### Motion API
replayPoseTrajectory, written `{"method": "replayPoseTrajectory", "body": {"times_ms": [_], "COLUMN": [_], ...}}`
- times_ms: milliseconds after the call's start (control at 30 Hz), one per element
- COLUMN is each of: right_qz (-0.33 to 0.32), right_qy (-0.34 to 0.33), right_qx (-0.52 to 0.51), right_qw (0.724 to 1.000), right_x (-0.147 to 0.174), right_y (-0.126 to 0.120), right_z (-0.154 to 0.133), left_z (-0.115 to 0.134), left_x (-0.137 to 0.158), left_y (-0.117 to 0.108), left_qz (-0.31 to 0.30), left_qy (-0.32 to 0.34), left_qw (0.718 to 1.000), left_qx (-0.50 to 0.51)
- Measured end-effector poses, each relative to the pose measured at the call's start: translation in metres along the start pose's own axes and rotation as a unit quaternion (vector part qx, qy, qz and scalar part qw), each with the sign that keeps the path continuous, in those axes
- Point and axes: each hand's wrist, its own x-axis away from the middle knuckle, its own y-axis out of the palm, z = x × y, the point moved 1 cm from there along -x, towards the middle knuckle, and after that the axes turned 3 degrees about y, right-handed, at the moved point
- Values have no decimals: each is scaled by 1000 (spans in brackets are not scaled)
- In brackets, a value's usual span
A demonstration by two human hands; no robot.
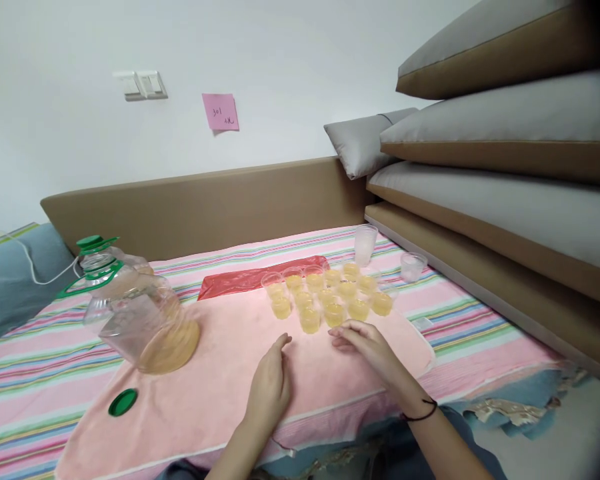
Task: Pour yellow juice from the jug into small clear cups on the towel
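Observation:
Several clear plastic cups of pale yellow liquid stand close together in a cluster on a pink towel. My right hand is just in front of the cluster's near cups, its fingers loosely bent and holding nothing visible. Lower and to the left, my left hand hovers over the towel with the thumb stretched out. Nothing shows in it, though its other fingers are partly hidden. On the left, a big clear jug with a green handle and cap holds some yellow-brown liquid at its bottom.
A green lid lies in front of the jug. Behind the cups are a red plastic bag and a stack of clear cups. Another clear cup stands farther right. Grey-brown cushions pile up at the right.

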Motion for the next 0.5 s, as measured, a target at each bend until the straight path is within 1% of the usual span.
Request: {"method": "replayPoseTrajectory", "body": {"times_ms": [100,167,233,300,400,500], "right_qz": [39,89,150,203,264,314], "right_qy": [-28,-63,-101,-123,-123,-115], "right_qx": [-8,-18,-15,23,90,148], "right_qw": [999,994,983,971,952,931], "right_x": [8,9,3,-10,-38,-73], "right_y": [-23,-47,-78,-111,-160,-199], "right_z": [-14,-23,-32,-39,-48,-54], "left_z": [2,5,9,12,13,9], "left_x": [6,10,12,13,10,10], "left_y": [-1,-1,-1,-2,-2,3], "left_qz": [-2,4,4,-2,-8,-8], "left_qy": [34,40,47,66,101,129], "left_qw": [999,999,998,998,995,992], "left_qx": [-24,-34,-32,-22,-10,-4]}}
